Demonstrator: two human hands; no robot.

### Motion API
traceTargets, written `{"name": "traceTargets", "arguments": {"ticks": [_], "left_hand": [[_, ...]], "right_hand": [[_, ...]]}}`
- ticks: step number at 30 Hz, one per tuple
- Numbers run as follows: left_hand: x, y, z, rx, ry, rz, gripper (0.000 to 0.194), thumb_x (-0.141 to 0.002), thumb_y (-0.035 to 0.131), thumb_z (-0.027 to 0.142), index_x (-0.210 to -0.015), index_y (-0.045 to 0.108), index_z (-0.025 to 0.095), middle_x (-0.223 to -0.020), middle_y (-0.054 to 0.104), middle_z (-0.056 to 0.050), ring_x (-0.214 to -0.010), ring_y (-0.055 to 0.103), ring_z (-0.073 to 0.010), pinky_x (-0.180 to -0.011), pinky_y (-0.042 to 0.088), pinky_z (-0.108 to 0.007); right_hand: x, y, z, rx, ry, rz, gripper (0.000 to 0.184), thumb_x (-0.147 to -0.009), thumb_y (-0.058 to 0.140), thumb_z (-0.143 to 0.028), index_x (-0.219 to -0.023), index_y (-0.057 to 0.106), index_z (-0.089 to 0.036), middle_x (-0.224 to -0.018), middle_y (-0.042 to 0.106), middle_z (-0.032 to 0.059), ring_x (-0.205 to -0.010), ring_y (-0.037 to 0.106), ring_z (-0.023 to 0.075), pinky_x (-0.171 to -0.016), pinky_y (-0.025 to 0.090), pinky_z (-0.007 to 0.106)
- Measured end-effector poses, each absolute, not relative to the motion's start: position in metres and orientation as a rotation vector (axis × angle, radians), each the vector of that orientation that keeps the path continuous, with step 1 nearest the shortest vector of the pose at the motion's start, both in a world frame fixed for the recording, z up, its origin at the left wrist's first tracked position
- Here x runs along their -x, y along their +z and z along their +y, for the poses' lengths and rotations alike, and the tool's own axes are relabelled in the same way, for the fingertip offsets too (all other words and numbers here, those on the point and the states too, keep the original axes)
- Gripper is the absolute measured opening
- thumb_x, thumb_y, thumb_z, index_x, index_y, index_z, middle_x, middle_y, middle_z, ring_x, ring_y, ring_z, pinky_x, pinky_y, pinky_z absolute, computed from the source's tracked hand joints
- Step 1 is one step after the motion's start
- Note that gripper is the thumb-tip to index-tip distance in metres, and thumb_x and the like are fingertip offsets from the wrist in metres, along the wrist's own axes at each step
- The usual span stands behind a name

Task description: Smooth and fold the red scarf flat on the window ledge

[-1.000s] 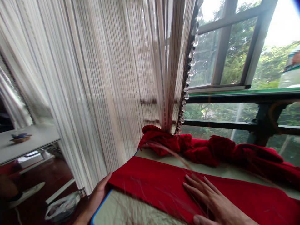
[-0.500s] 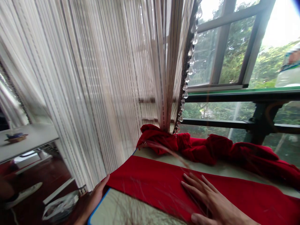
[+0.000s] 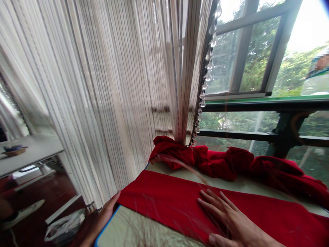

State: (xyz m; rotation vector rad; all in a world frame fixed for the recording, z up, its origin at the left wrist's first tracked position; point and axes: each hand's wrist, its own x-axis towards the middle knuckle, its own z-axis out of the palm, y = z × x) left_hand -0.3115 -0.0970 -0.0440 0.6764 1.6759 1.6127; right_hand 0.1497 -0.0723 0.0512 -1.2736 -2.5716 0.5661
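Note:
A red cloth (image 3: 167,195) lies as a flat band across a pale green, blue-edged tabletop (image 3: 138,230). My right hand (image 3: 228,218) rests palm down on its middle, fingers stretched and apart. At the table's left edge, my left hand (image 3: 110,207) touches the end of the band; it is seen side-on with straight fingers, and most of them are hidden. Along the far side of the tabletop runs a bunched, crumpled red cloth (image 3: 210,159), apart from both hands.
A striped sheer curtain (image 3: 102,85) with beads hangs beyond the left edge. Behind are a dark railing (image 3: 236,135) and an open window (image 3: 254,55). To the left stand a white table (image 3: 31,147) and a plastic bag (image 3: 65,224); a person's shoe (image 3: 27,212) shows there.
The view has shifted very slightly. Both hands and the red cloths stay where they were.

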Motion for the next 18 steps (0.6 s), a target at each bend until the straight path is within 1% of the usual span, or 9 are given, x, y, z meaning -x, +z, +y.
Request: {"name": "traceTargets", "arguments": {"ticks": [2, 7, 11, 13, 15, 18], "left_hand": [[0.311, -0.044, -0.098, -0.677, 1.614, 1.665, 0.040, -0.102, 0.074, 0.048, -0.132, 0.071, 0.021, -0.146, 0.068, -0.008, -0.136, 0.062, -0.0365, -0.115, 0.050, -0.057], [0.314, -0.043, -0.103, -0.653, 1.613, 1.646, 0.038, -0.102, 0.073, 0.049, -0.127, 0.074, 0.021, -0.145, 0.070, -0.008, -0.139, 0.062, -0.0352, -0.120, 0.045, -0.058], [0.319, -0.044, -0.101, -0.617, 1.618, 1.655, 0.033, -0.091, 0.081, 0.051, -0.116, 0.080, 0.029, -0.139, 0.077, 0.000, -0.148, 0.055, -0.0393, -0.125, 0.043, -0.051], [0.323, -0.046, -0.097, -0.601, 1.619, 1.665, 0.034, -0.088, 0.080, 0.052, -0.115, 0.081, 0.032, -0.137, 0.078, 0.003, -0.151, 0.049, -0.0407, -0.126, 0.042, -0.048], [0.326, -0.048, -0.094, -0.594, 1.624, 1.660, 0.038, -0.088, 0.078, 0.052, -0.119, 0.080, 0.031, -0.139, 0.077, 0.001, -0.154, 0.046, -0.0399, -0.128, 0.039, -0.049], [0.330, -0.052, -0.094, -0.604, 1.629, 1.590, 0.041, -0.085, 0.082, 0.049, -0.121, 0.079, 0.029, -0.143, 0.075, -0.002, -0.156, 0.042, -0.0373, -0.129, 0.035, -0.045]], "right_hand": [[-0.150, 0.054, -0.077, 1.283, 0.537, -2.552, 0.081, -0.091, 0.058, -0.080, -0.157, 0.045, -0.036, -0.169, 0.037, 0.0000, -0.160, 0.033, 0.0359, -0.133, 0.024, 0.057], [-0.148, 0.060, -0.080, 1.324, 0.569, -2.592, 0.085, -0.090, 0.056, -0.081, -0.158, 0.045, -0.031, -0.171, 0.033, -0.0003, -0.162, 0.028, 0.0355, -0.134, 0.021, 0.055], [-0.146, 0.061, -0.079, 1.318, 0.591, -2.589, 0.087, -0.089, 0.056, -0.081, -0.159, 0.044, -0.030, -0.171, 0.033, 0.0004, -0.162, 0.028, 0.0361, -0.134, 0.019, 0.057], [-0.146, 0.062, -0.080, 1.319, 0.590, -2.577, 0.085, -0.090, 0.056, -0.080, -0.158, 0.044, -0.030, -0.171, 0.034, 0.0002, -0.162, 0.029, 0.0361, -0.134, 0.018, 0.057], [-0.147, 0.062, -0.081, 1.326, 0.591, -2.573, 0.084, -0.091, 0.055, -0.080, -0.159, 0.044, -0.031, -0.171, 0.033, -0.0009, -0.162, 0.029, 0.0354, -0.135, 0.017, 0.056], [-0.147, 0.061, -0.080, 1.349, 0.614, -2.593, 0.086, -0.090, 0.056, -0.081, -0.159, 0.044, -0.031, -0.172, 0.032, -0.0012, -0.162, 0.027, 0.0348, -0.135, 0.017, 0.055]]}}
